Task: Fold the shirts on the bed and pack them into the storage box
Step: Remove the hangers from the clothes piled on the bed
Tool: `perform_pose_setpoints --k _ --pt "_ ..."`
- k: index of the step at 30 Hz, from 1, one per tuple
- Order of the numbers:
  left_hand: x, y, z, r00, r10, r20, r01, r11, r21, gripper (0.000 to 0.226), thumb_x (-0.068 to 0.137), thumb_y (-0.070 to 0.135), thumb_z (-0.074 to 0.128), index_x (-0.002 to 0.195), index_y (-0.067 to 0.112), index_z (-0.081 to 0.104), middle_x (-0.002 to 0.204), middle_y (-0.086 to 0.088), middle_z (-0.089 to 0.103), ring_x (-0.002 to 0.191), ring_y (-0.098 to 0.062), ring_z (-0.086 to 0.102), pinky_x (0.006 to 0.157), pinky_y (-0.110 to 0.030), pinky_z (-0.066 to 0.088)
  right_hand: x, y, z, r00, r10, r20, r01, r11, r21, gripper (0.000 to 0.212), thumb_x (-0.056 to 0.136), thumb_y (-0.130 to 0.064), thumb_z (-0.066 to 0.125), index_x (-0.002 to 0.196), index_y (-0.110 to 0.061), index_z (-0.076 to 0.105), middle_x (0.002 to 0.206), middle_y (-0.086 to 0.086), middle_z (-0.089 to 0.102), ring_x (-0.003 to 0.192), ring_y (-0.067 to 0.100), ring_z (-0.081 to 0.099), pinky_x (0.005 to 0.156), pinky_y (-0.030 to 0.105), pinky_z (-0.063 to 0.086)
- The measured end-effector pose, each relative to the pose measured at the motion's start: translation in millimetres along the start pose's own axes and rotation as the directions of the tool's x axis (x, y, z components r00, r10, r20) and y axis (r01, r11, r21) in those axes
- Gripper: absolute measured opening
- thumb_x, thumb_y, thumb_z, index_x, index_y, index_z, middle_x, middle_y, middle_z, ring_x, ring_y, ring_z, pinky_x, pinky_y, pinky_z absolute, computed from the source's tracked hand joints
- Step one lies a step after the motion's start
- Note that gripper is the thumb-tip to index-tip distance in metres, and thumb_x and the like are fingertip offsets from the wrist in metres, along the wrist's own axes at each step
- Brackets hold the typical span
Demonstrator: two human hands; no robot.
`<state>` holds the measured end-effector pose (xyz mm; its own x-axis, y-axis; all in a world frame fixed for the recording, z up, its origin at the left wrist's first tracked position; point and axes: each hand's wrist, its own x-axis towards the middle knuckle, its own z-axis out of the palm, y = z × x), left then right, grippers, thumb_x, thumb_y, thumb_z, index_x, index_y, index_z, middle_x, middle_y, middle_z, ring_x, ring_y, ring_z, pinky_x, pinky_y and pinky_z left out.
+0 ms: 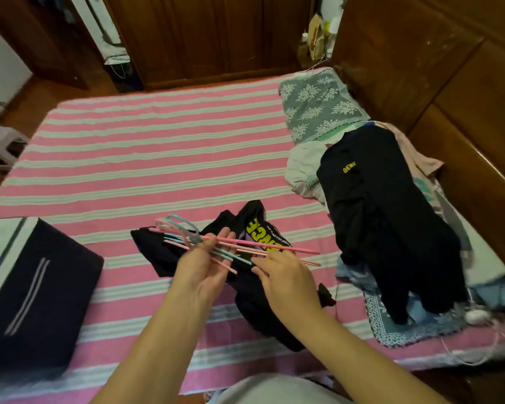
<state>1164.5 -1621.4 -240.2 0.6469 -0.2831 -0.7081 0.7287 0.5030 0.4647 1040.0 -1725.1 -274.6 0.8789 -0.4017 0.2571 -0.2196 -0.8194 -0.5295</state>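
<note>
A crumpled black shirt with yellow lettering [257, 237] lies on the pink striped bed [146, 158] in front of me. Above it my left hand [204, 272] holds a bundle of pink and teal hangers [187, 237] near their hooks. My right hand [286, 278] pinches the hangers' lower bars. A pile of shirts with a black one on top [382, 217] lies at the right of the bed. The dark storage box [35, 287] stands at the bed's left front, its lid side facing me.
A grey flowered pillow [318, 103] lies at the head of the bed. A wooden headboard [449, 91] runs along the right. A white cable and small white device [478, 316] lie on a patterned cloth at the right front. A plastic stool [0, 141] stands left of the bed.
</note>
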Motion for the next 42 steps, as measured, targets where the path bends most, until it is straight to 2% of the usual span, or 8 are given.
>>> perform_pose_setpoints --k 6,12,18,23,28,36,39,42 --pt "6 16 -16 0.999 0.031 -0.019 -0.033 0.995 -0.097 0.013 0.107 0.003 0.041 0.109 0.001 0.054 0.101 -0.015 0.07 0.081 -0.031 0.075 0.071 -0.043 0.063 -12 6 -1 0.981 -0.151 -0.119 0.141 0.986 -0.088 0.014 0.09 -0.016 0.061 0.086 -0.014 0.075 0.082 -0.001 0.067 0.079 0.022 0.06 0.067 0.037 0.052" --pt "17 54 -33 0.999 0.004 -0.046 -0.012 0.983 -0.184 0.023 0.107 0.0 0.035 0.094 -0.004 0.054 0.093 -0.022 0.064 0.093 -0.029 0.064 0.108 -0.044 0.045 -66 74 -26 0.969 -0.155 -0.193 0.112 0.97 -0.217 0.022 0.094 -0.015 0.053 0.088 -0.007 0.073 0.081 0.003 0.064 0.072 0.025 0.059 0.065 0.037 0.049" --pt "2 74 -57 0.989 -0.139 0.05 0.13 0.981 0.143 0.022 0.074 -0.008 0.042 0.09 -0.008 0.056 0.064 -0.007 0.046 0.046 -0.015 0.048 0.063 -0.031 0.048 -60 98 19 0.98 0.164 0.114 -0.172 0.983 0.07 0.006 0.089 -0.016 0.073 0.089 -0.016 0.079 0.084 -0.006 0.072 0.08 0.02 0.065 0.072 0.03 0.049" --pt "3 96 -104 0.965 -0.261 0.029 0.21 0.833 0.512 0.029 0.091 0.0 0.04 0.112 -0.002 0.058 0.064 -0.001 0.038 0.046 -0.012 0.038 0.049 -0.027 0.044 -7 67 83 0.823 0.324 0.467 -0.417 0.902 0.108 0.009 0.096 -0.03 0.064 0.093 -0.024 0.071 0.087 -0.003 0.069 0.085 0.021 0.061 0.072 0.033 0.047" --pt "-25 130 -147 0.969 -0.239 0.064 0.156 0.79 0.592 0.035 0.091 0.002 0.041 0.121 -0.004 0.059 0.063 0.0 0.035 0.046 -0.013 0.034 0.049 -0.027 0.04 11 60 138 0.647 0.5 0.575 -0.608 0.794 -0.006 0.012 0.097 -0.029 0.062 0.086 -0.023 0.064 0.099 0.008 0.069 0.097 0.031 0.063 0.077 0.032 0.044" --pt "-48 163 -194 0.982 -0.07 0.174 -0.021 0.881 0.473 0.037 0.081 0.001 0.067 0.118 0.005 0.059 0.077 -0.005 0.052 0.055 -0.015 0.051 0.057 -0.026 0.05 71 104 127 0.478 0.776 0.411 -0.873 0.368 0.321 0.029 0.078 -0.02 0.056 0.099 -0.003 0.068 0.095 0.021 0.067 0.074 0.027 0.059 0.052 0.027 0.048" --pt "-17 142 -161 0.991 0.035 0.13 -0.086 0.907 0.412 0.029 0.084 -0.005 0.064 0.106 0.011 0.056 0.087 -0.008 0.066 0.065 -0.021 0.069 0.062 -0.032 0.061 113 51 39 0.599 0.789 0.133 -0.753 0.5 0.429 0.023 0.097 -0.015 0.043 0.097 0.002 0.059 0.088 0.029 0.048 0.081 0.023 0.046 0.059 0.031 0.037" --pt "32 108 -114 0.997 0.073 0.013 -0.073 0.933 0.353 0.019 0.101 -0.005 0.047 0.101 0.013 0.052 0.093 -0.009 0.067 0.061 -0.017 0.073 0.065 -0.035 0.062 129 24 -43 0.714 0.685 -0.145 -0.593 0.701 0.396 0.023 0.103 -0.022 0.038 0.108 -0.009 0.057 0.1 0.008 0.052 0.094 0.022 0.048 0.08 0.031 0.036"
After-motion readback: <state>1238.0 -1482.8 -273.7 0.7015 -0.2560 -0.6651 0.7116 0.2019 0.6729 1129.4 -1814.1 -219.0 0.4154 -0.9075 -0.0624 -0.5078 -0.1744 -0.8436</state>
